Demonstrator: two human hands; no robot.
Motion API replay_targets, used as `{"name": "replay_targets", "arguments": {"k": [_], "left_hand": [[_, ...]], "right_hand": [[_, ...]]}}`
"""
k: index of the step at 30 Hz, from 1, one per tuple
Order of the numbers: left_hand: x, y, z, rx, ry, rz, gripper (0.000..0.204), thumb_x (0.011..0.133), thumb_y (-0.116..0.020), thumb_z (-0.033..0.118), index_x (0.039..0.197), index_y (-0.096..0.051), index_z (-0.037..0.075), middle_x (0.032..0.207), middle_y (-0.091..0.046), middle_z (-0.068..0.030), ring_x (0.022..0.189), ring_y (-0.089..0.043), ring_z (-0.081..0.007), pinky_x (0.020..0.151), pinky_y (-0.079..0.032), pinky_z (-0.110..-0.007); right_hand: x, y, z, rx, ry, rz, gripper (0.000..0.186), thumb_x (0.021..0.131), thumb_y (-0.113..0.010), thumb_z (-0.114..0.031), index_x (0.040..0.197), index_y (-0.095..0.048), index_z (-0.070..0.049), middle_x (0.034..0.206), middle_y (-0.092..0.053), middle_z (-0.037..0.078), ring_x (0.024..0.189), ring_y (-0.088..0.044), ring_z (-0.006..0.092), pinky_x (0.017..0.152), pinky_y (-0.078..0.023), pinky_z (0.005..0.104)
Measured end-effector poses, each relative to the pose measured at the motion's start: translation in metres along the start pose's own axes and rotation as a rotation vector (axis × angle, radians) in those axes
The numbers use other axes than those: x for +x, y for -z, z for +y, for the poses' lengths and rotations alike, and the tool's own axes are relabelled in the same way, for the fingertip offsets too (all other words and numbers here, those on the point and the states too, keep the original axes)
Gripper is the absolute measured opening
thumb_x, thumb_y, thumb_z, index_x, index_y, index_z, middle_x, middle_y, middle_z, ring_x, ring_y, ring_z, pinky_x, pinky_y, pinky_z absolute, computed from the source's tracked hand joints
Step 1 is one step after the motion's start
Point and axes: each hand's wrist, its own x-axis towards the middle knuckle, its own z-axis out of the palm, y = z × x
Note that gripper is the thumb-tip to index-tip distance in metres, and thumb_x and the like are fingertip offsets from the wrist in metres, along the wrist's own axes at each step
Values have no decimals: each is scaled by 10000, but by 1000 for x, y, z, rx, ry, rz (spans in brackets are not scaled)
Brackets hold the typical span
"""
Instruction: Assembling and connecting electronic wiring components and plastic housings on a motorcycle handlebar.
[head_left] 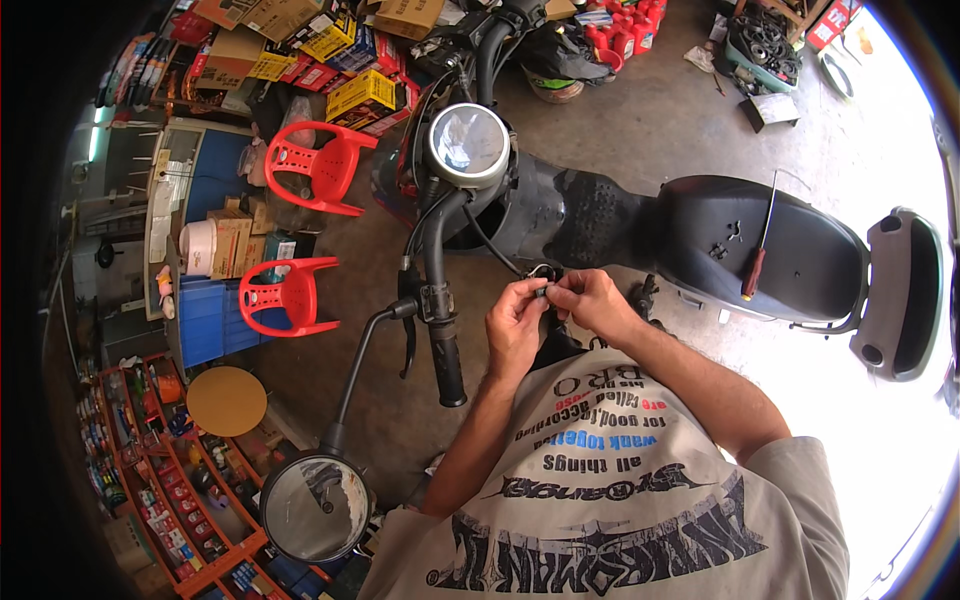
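My left hand (pixel 515 318) and my right hand (pixel 594 302) meet in front of my shirt, thumbs and fingertips pinched together. Between them is a small dark greenish piece (pixel 542 291), mostly covered by the fingers; its kind cannot be made out. Thin wires (pixel 540 270) show just beyond the fingertips. A black cable (pixel 487 240) runs from the handlebar area down toward that spot. The scooter's handlebar (pixel 433 240), with a black grip (pixel 449 372), lies left of my hands. On the black seat (pixel 700 230) to the right rests a screwdriver (pixel 757 265) with a dark red handle.
Small dark parts (pixel 720 250) lie beside the screwdriver. A round mirror (pixel 318 507) juts out at lower left. Beyond the handlebar stand two red plastic chairs (pixel 322 170) and stacked boxes (pixel 363 98). Red bottles (pixel 625 32) and a parts bin (pixel 762 55) sit at the back.
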Motion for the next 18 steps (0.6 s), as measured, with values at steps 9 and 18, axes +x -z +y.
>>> {"name": "replay_targets", "arguments": {"k": [9,18], "left_hand": [[1,-1,0,93,-26,14,227,932,-560,-84,1148,-608,-36,1037,-696,-101,951,-656,-124,856,-527,-255],[1,1,-2,57,-13,10,220,933,-557,-83,1143,-608,-39,1036,-695,-104,947,-654,-118,855,-521,-251]], "right_hand": [[3,-4,5,-70,32,36,285,882,-696,-269,789,-689,0,654,-655,55,593,-572,111,562,-460,312],[5,-4,7,-93,54,37,281,884,-665,-253,774,-681,5,651,-653,69,606,-588,129,584,-469,319]]}}
